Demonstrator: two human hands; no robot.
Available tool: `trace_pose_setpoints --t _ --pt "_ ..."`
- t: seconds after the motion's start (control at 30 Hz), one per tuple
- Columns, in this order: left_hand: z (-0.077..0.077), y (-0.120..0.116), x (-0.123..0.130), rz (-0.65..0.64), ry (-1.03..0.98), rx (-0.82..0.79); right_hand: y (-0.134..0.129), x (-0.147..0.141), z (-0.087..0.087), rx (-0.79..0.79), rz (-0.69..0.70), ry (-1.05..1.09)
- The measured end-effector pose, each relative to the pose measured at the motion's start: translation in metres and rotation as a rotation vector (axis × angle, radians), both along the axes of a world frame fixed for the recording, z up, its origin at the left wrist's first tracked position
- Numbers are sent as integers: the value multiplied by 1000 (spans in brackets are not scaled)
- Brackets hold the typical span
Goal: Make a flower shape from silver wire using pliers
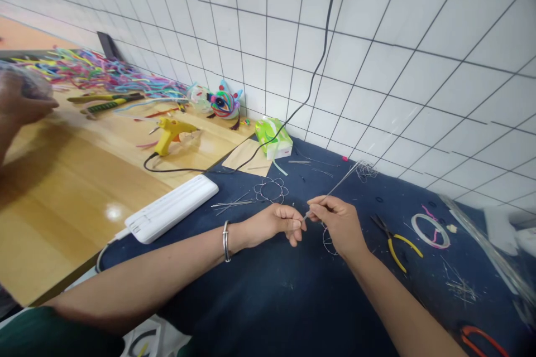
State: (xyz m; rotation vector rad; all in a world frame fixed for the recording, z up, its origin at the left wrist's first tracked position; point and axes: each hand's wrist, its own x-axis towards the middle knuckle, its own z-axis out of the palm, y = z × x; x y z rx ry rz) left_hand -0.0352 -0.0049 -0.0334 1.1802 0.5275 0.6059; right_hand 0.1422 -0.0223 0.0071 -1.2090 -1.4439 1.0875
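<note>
Over the dark blue table cover my left hand (285, 224) and my right hand (338, 224) meet, fingertips nearly touching. Each one pinches the same thin wires (340, 183), which run up and away past my right hand. A short greyish stretch shows between the fingertips; its exact make is too small to tell. Below my right hand lies a small wire loop (329, 241), partly hidden by it. A flower-shaped wire ring (271, 191) rests just beyond my left hand, beside several loose straight wires (232, 203).
Yellow-handled pliers (396, 242) and a ring-shaped coil (429, 230) lie on the right. On the left are a white power strip (171, 209) and a yellow glue gun (171, 135). A black cord (312, 86) hangs across. Another person's hand (20, 100) holds something transparent at far left.
</note>
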Motion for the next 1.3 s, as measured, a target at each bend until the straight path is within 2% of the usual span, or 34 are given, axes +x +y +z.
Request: trace_pose_setpoints --t 0.1,0.23,0.3,0.43,0.5,0.7,1.0,1.13,1.3 --pt "-1 -3 1 -21 -76 -111 1 0 0 -93 18 173" --pt "-4 -1 0 -138 -129 -223 -1 -3 2 -148 52 254" --pt "-5 -1 -1 -163 -124 -219 -3 -5 3 -145 79 251" --pt "-5 -7 1 -71 -146 -159 -5 -4 4 -134 113 222" --pt "-5 -10 4 -40 -179 -177 -6 -3 6 -132 150 186" --pt "-4 -13 6 -54 -269 -280 -10 -4 11 -64 327 62" --pt "-10 -16 7 -74 -336 -264 -14 -9 -2 73 208 -42" --pt "-8 -16 6 -48 -233 -135 -13 -2 5 23 220 -71" --pt "-1 -18 6 -10 -62 30 -6 19 20 28 17 -24"
